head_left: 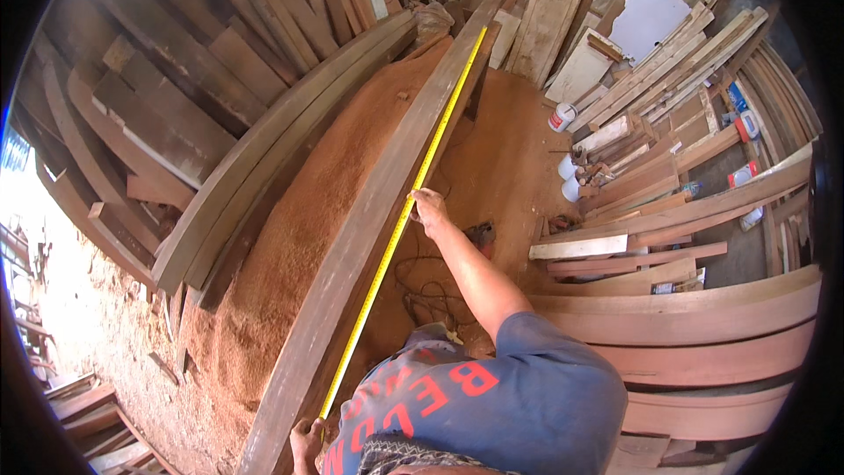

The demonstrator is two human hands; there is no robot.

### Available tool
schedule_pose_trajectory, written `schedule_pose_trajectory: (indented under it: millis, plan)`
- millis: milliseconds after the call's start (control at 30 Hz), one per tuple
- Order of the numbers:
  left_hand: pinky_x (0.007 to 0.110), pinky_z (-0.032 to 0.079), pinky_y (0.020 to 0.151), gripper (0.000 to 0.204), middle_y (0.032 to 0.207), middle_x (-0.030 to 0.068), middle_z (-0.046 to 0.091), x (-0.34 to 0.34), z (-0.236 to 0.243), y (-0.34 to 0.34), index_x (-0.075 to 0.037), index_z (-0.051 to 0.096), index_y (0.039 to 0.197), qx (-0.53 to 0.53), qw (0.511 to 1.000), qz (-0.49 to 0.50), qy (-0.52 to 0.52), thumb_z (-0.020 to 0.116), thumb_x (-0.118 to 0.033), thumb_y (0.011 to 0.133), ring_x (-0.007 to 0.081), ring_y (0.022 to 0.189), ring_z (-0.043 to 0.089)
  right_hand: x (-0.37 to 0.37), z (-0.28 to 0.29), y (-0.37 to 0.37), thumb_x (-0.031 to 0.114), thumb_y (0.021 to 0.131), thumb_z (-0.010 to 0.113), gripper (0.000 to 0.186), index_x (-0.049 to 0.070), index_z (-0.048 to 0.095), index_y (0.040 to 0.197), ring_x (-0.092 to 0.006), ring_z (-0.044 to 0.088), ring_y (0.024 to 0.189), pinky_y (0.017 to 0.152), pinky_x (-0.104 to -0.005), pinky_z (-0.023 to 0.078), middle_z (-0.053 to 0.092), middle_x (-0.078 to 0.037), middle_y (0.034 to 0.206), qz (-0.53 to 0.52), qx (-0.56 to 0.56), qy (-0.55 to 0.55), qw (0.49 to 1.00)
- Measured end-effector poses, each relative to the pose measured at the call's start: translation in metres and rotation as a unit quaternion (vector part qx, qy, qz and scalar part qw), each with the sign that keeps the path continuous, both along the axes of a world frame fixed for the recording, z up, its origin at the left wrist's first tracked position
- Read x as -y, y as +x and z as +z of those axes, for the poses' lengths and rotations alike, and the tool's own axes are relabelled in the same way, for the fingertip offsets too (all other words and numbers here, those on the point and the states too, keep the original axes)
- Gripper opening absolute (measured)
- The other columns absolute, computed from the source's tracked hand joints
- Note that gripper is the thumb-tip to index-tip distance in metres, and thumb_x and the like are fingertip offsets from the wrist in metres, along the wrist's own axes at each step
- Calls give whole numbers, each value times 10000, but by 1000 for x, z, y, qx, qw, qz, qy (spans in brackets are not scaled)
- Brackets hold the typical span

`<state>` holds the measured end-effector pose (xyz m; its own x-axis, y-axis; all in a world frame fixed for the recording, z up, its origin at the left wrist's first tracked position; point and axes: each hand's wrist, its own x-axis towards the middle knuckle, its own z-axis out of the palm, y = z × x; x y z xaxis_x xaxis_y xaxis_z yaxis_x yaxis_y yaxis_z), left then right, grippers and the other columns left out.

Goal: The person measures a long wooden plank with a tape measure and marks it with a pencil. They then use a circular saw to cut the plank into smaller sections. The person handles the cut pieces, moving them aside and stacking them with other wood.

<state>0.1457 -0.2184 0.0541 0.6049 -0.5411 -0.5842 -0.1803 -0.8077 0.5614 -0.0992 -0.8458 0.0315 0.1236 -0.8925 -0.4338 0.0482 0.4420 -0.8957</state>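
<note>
A yellow tape measure [374, 286] is stretched straight along the right-hand edge of a long, dark wooden beam [352, 246]. The beam runs from the lower left to the far middle. At its near end my left hand [306, 445] is closed on the tape. Whether the case or the blade's end is in those fingers is hidden. Partway along, my right hand [429, 210] pinches the blade against the beam's edge, the arm reaching out from my blue shirt. Beyond this hand the blade continues to the beam's far end.
Reddish sawdust [290, 246] is heaped left of the beam, beside curved timbers [264, 158]. Loose cables [426, 299] lie on the floor at right. White buckets [563, 117] and stacked planks [668, 167] stand farther right. Wide boards [703, 312] lie at the near right.
</note>
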Motion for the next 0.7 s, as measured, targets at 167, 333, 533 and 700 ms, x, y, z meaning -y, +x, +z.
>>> schedule_pose_trajectory:
  millis: [167, 333, 533, 700]
  plan:
    - [474, 550, 765, 448, 849, 298, 719, 123, 27, -31, 54, 747, 944, 103, 992, -52, 46, 722, -389, 878, 387, 848, 741, 38, 1, 4, 273, 1018, 659, 156, 125, 708, 1016, -80, 562, 688, 562, -275, 535, 609, 40, 813, 35, -31, 0, 999]
    - [517, 547, 760, 466, 873, 315, 705, 243, 26, -75, 51, 719, 945, 120, 992, -43, -12, 747, -410, 882, 442, 877, 731, -23, 1, 9, 298, 1000, 686, 232, 76, 736, 1043, -77, 593, 724, 593, -274, 536, 645, 15, 825, 187, 6, 74, 980]
    - [465, 532, 705, 410, 786, 271, 697, 248, 30, -82, 63, 702, 894, 101, 994, 44, 2, 782, -339, 876, 358, 737, 697, 6, -8, 21, 249, 1018, 665, 178, 77, 714, 1015, -74, 601, 662, 593, -270, 544, 643, 21, 798, 202, -27, 59, 977]
    - [413, 477, 595, 339, 661, 162, 662, 148, -6, -40, 67, 700, 843, 101, 991, 75, -46, 786, -259, 874, 200, 611, 595, 142, -4, 40, 249, 1011, 666, 152, 102, 707, 1007, -87, 556, 638, 567, -269, 494, 554, 42, 718, 44, -14, 28, 999]
